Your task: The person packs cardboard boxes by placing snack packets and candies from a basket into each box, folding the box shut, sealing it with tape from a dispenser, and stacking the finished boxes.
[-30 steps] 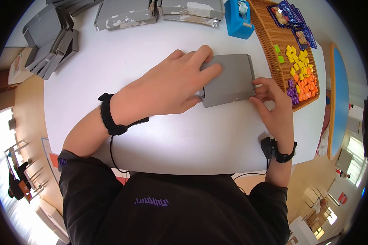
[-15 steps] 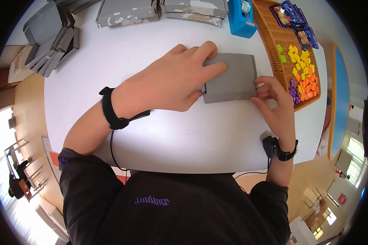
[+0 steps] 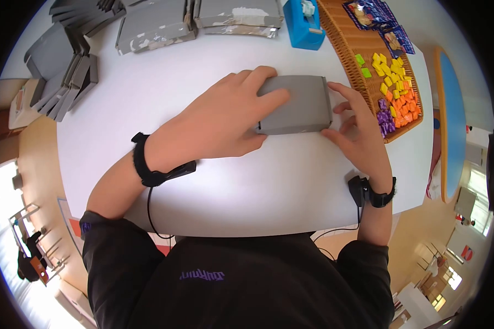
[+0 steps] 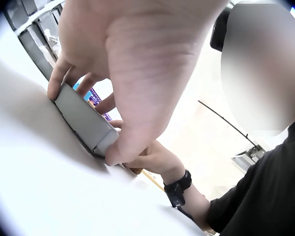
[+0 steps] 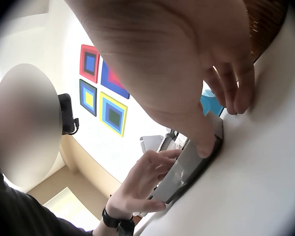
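Note:
A closed grey flat box lies on the white table between both hands. The left hand grips its left side, with the thumb at the near corner and the fingers reaching over the lid and toward the far edge. In the left wrist view the left hand spans the box from corner to corner. At the right end, the thumb of the right hand touches the near corner, while its other fingers are spread off the box. The right wrist view shows the right hand with its thumb on the box.
A wicker basket at the right holds yellow, orange, purple and green pieces, with blue packets at its far end. Beyond the box stands a blue tape dispenser. More grey boxes line the far edge and far left.
The right hand's fingers have loosened from the box's right edge and spread apart. The left hand still grips the left side. The whole head view has shifted slightly.

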Action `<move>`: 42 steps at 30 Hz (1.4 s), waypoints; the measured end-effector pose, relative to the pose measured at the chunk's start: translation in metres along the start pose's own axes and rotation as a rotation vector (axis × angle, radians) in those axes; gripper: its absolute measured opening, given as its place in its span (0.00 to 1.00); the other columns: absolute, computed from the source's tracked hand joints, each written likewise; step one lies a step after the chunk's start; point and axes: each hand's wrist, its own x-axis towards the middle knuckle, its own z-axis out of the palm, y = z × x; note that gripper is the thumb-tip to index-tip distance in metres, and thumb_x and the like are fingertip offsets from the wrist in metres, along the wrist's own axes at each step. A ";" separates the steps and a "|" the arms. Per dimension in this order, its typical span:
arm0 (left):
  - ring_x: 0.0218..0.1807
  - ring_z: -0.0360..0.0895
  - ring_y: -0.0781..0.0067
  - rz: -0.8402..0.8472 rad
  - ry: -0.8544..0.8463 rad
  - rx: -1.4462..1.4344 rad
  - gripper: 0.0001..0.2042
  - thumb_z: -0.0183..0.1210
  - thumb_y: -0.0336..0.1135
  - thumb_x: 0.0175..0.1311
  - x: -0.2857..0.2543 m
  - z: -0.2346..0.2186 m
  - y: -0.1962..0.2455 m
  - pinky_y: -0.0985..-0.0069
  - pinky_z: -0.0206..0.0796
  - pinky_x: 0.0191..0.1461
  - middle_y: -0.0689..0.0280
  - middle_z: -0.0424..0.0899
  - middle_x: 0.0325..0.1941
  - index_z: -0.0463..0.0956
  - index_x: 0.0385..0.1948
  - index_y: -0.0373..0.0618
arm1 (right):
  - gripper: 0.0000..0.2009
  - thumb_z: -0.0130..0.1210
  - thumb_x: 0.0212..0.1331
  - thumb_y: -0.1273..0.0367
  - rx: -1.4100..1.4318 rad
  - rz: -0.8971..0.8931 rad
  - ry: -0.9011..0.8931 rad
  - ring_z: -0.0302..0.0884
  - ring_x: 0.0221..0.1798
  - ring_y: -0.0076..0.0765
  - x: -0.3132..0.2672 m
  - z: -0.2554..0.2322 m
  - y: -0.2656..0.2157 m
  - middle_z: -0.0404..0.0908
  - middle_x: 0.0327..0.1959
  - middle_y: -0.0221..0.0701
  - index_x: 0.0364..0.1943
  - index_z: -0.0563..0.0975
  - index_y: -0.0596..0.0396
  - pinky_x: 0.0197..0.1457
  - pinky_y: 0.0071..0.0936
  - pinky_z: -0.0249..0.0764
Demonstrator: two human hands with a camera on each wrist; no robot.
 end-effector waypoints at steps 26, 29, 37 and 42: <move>0.72 0.72 0.53 -0.238 -0.202 -0.754 0.26 0.53 0.29 0.70 0.008 -0.014 -0.009 0.63 0.61 0.77 0.51 0.77 0.69 0.70 0.71 0.34 | 0.19 0.68 0.71 0.58 0.432 0.185 -0.041 0.78 0.43 0.23 -0.003 -0.008 0.018 0.82 0.41 0.30 0.52 0.83 0.61 0.48 0.23 0.75; 0.73 0.72 0.52 -0.071 -0.162 -0.796 0.31 0.52 0.28 0.68 0.014 -0.017 -0.004 0.62 0.61 0.78 0.51 0.75 0.71 0.69 0.76 0.37 | 0.18 0.68 0.69 0.61 0.351 0.093 0.022 0.80 0.49 0.27 -0.003 -0.006 0.017 0.82 0.49 0.33 0.54 0.84 0.61 0.50 0.25 0.76; 0.65 0.77 0.56 -0.121 -0.251 -0.847 0.30 0.49 0.23 0.63 0.013 -0.022 0.002 0.64 0.73 0.66 0.54 0.75 0.70 0.81 0.70 0.45 | 0.16 0.71 0.62 0.70 0.396 -0.151 0.185 0.81 0.55 0.34 0.000 -0.005 -0.007 0.81 0.57 0.34 0.54 0.86 0.55 0.53 0.29 0.78; 0.58 0.80 0.61 0.007 -0.164 -0.761 0.26 0.52 0.23 0.69 0.014 -0.013 -0.003 0.68 0.77 0.58 0.55 0.76 0.67 0.83 0.68 0.47 | 0.13 0.68 0.60 0.80 0.434 -0.199 0.086 0.81 0.51 0.31 -0.006 0.003 0.001 0.83 0.53 0.35 0.48 0.85 0.56 0.52 0.29 0.77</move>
